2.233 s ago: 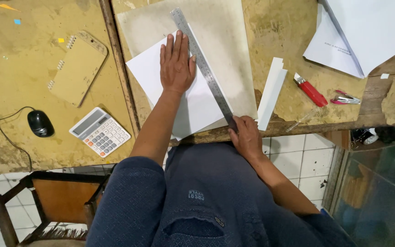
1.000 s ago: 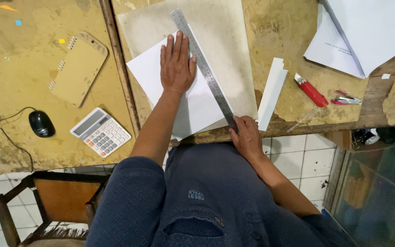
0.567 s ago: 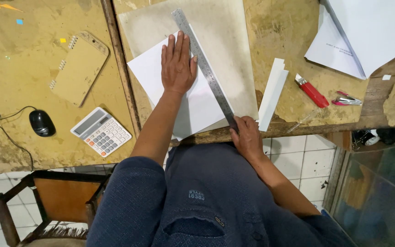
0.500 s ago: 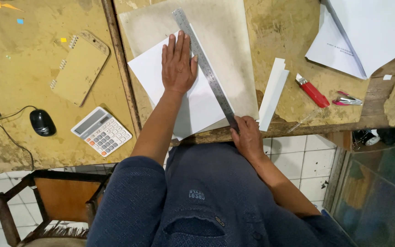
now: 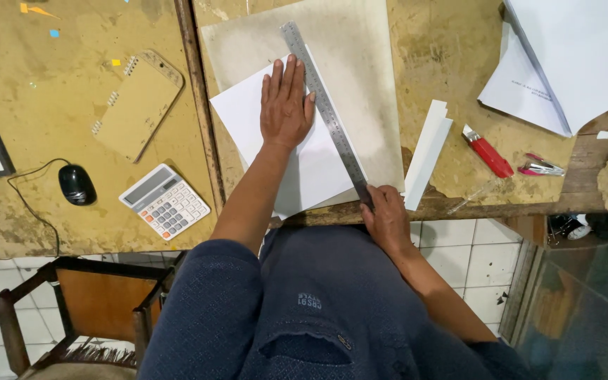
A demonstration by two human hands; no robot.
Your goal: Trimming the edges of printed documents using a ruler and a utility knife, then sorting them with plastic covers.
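Note:
My left hand (image 5: pixel 286 105) lies flat, fingers spread, on a white sheet of paper (image 5: pixel 304 165) that rests on a grey cutting board (image 5: pixel 367 84). A long steel ruler (image 5: pixel 321 105) runs diagonally along the sheet's right edge, touching the side of that hand. My right hand (image 5: pixel 387 218) is closed at the near end of the ruler by the table's front edge. Whether it grips a tool there is hidden by the fingers.
A folded white paper strip (image 5: pixel 427 155), a red utility knife (image 5: pixel 488 153) and a pink clip (image 5: pixel 542 167) lie to the right. A white paper stack (image 5: pixel 571 56) sits far right. A spiral notebook (image 5: pixel 135 105), calculator (image 5: pixel 165 201) and black mouse (image 5: pixel 77 184) lie left. A wooden chair (image 5: pixel 79 309) stands below.

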